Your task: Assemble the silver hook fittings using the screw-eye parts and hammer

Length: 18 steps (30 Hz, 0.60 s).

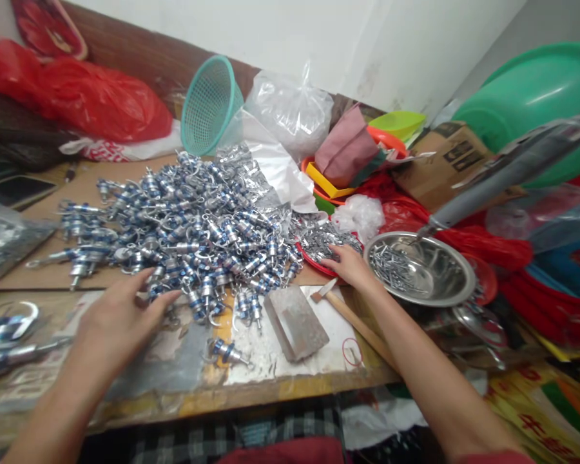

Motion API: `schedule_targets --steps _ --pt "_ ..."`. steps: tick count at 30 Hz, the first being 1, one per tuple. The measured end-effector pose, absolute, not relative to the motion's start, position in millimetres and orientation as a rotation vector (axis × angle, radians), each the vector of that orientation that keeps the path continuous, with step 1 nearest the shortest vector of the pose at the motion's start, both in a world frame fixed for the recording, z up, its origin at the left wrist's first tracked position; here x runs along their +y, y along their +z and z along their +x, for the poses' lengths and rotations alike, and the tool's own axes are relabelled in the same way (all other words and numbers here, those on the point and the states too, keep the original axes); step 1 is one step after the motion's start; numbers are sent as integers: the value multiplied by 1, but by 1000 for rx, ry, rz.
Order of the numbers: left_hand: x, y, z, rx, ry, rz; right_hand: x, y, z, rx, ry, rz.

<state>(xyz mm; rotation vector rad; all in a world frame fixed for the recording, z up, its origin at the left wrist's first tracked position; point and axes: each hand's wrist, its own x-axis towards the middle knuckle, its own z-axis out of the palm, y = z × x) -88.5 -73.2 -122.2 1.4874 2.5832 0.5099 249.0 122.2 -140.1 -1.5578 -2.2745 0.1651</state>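
Note:
My left hand [118, 316] is at the near left edge of a large heap of silver-and-blue metal fittings with hooks and rings [193, 225]. Its thumb and fingers are apart, with nothing visible between them. Over a red plate [314, 261] heaped with small flat silver pieces [321, 235], my right hand [347, 263] reaches in with fingers spread at the pieces. A grey metal block [297, 325] lies between the hands. Beside it, under my right forearm, is a hammer with a wooden handle [360, 322]. One loose fitting [227, 351] lies in front of the block.
A steel bowl [457, 293] holding thin metal pins [391, 264] stands right of my right hand. A grey-handled tool [507, 174] slants above it. Behind are a turquoise basket [207, 106], a clear plastic bag [290, 109] and a cardboard box [444, 161]. More fittings [9, 335] lie far left.

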Motion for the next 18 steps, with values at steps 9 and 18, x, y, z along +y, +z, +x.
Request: schedule_targets --steps 9,18 --pt "-92 -109 -78 2497 816 1153 128 -147 237 -2229 181 -1594" --pt "-78 -95 -36 2182 1243 786 119 -134 247 -2024 278 -1487"
